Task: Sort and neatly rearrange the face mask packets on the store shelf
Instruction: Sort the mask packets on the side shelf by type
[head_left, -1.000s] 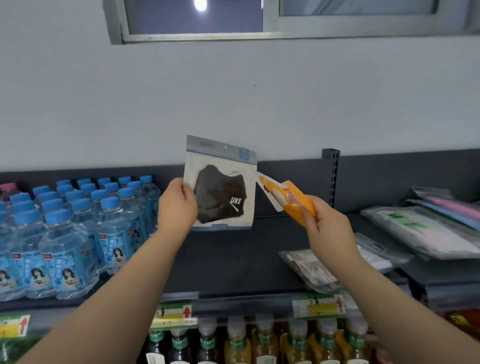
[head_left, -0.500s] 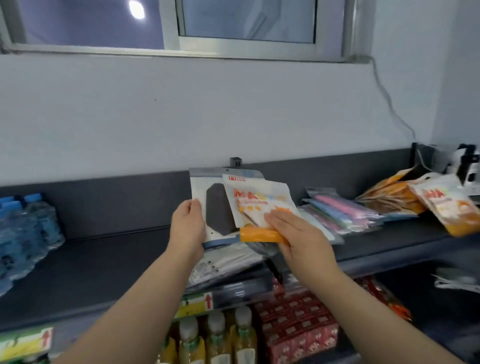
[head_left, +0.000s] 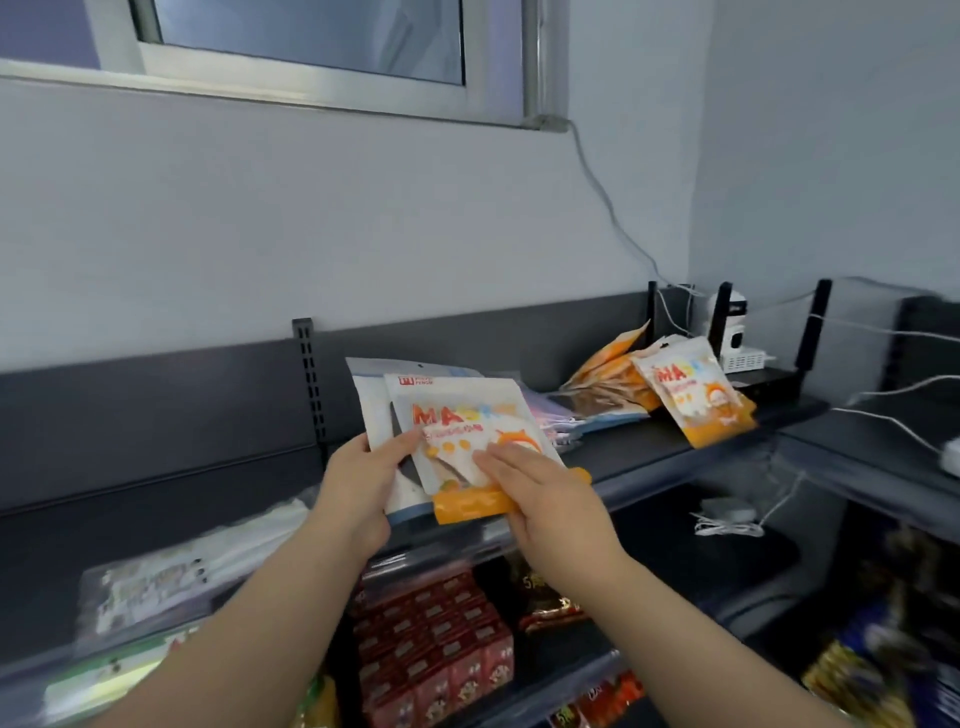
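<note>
Your left hand (head_left: 358, 488) grips the left edge of two stacked mask packets, thumb on the front and fingers curled behind. You hold them upright above the front edge of the dark shelf (head_left: 649, 457). The front one is an orange-and-white mask packet (head_left: 467, 431). Behind it is a grey-edged packet (head_left: 371, 400), showing only at nine and twelve o'clock. Your right hand (head_left: 540, 493) lays its fingers across the lower front of the orange-and-white mask packet. The thumb is hidden, so I cannot tell whether that hand pinches or only presses.

The packets look glossy. If the right hand lifts away, the front one may slip from under the left thumb and fall to the lower shelves.

At two o'clock from your hands, a pile of orange packets (head_left: 608, 371) slumps on the shelf, and one leaning packet (head_left: 691, 395) stands against it. Pushing a new packet in there could topple it or push the pile toward the white cables (head_left: 883, 421) at three o'clock.

Pastel packets (head_left: 550, 423) lie just beside your hands at three o'clock. Mixing the kinds would undo the sorting.
</note>
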